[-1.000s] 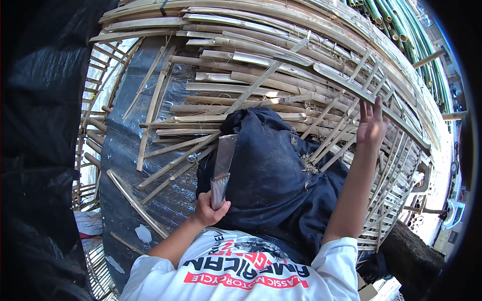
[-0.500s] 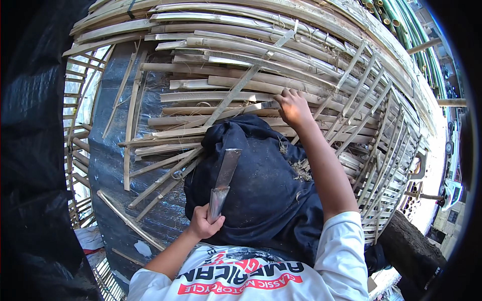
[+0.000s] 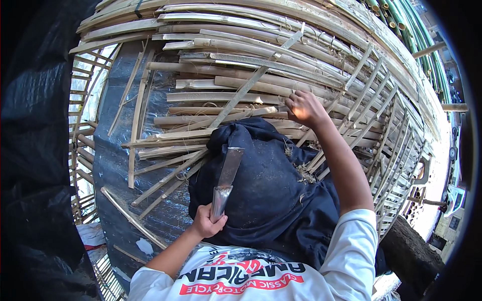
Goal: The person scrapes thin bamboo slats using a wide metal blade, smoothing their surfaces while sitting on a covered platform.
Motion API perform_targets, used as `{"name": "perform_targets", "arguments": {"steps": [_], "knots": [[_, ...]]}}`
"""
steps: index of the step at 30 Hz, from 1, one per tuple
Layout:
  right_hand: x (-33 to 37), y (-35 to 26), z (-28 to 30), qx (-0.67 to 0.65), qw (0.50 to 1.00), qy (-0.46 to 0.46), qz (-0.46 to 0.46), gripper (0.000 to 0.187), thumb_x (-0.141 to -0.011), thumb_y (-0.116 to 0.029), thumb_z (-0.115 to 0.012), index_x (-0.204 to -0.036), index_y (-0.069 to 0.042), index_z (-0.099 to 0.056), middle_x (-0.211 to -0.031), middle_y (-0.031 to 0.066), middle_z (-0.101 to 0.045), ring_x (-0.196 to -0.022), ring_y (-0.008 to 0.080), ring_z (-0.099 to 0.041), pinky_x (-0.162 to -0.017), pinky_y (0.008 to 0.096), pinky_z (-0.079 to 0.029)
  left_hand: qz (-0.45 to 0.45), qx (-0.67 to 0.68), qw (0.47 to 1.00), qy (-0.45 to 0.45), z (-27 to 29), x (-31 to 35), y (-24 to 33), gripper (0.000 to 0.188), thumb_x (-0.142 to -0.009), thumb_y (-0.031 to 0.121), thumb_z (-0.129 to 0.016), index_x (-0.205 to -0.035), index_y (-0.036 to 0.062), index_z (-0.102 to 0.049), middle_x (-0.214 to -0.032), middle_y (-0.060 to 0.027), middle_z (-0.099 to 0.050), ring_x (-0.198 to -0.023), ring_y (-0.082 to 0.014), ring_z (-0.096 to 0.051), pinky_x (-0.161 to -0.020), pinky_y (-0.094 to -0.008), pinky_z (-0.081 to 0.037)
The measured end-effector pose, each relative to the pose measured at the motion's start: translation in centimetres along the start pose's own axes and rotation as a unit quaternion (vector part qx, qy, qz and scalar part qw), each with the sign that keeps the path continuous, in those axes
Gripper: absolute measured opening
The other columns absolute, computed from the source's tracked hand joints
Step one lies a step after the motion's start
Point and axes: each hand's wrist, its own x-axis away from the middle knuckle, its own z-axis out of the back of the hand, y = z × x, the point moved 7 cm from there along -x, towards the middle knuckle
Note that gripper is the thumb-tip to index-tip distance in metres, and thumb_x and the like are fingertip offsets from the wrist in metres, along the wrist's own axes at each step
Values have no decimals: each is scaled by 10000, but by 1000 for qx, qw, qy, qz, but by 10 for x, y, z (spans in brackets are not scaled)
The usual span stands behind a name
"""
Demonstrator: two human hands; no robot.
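Observation:
My left hand, low over my lap, is closed around the handle of a broad, square-ended knife. The blade points up and away from me, and something shiny and clear wraps the handle. Under the knife a dark cloth covers my lap. Farther off, my right hand has curled fingers over the pile of split bamboo. A pale bamboo strip ends close to those fingertips. What they pinch is largely hidden.
A dark plastic sheet lies on the left, with loose strips on it. Fibre shavings cling to the cloth. Crossed slats stand at right, near a thick dark log. Green bamboo poles lie at the far right.
My right hand has shifted slightly right, away from the strip's end. A greyish piece that showed beside its fingers is now mostly out of sight. My left hand still grips the knife.

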Motion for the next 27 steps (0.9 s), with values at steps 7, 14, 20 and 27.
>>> {"name": "perform_targets", "arguments": {"steps": [7, 14, 20, 27], "knots": [[-15, 2, 40, -58, 989, -139, 13, 227, -752, -196, -701, -850, -32, -579, -767, 130, -616, -705, 346, -638, -629, 467, -502, 25, 8, 1000, -14, 3, 5, -11, 147, -847, 96, -675, -788, 15, -567, -574, -46, -609, -483, -141, -640, -461, -276, -487], [-40, 16, 92, -170, 958, -204, -107, 284, -716, -139, -749, -982, -43, -725, -849, 167, -731, -781, 318, -716, -725, 407, -577, 24, 15, 1000, -8, 3, 3, -6, 151, -853, 91, -667, -782, 10, -560, -579, -43, -603, -482, -141, -640, -457, -271, -489], [-67, 28, 123, -131, 965, -203, -99, 247, -699, -87, -772, -934, -25, -729, -861, 174, -735, -802, 302, -727, -738, 390, -585, 37, 27, 999, -2, 2, 2, -9, 171, -858, 77, -635, -729, 16, -542, -543, -41, -573, -461, -133, -610, -433, -272, -460], [-87, 50, 229, -163, 930, -285, -163, 238, -885, -217, -727, -1053, -50, -749, -922, 129, -749, -805, 211, -709, -698, 320, -565, 39, 47, 998, -11, 4, 5, -19, 152, -856, 85, -656, -768, 18, -551, -562, -35, -581, -472, -133, -628, -441, -274, -480]]}}
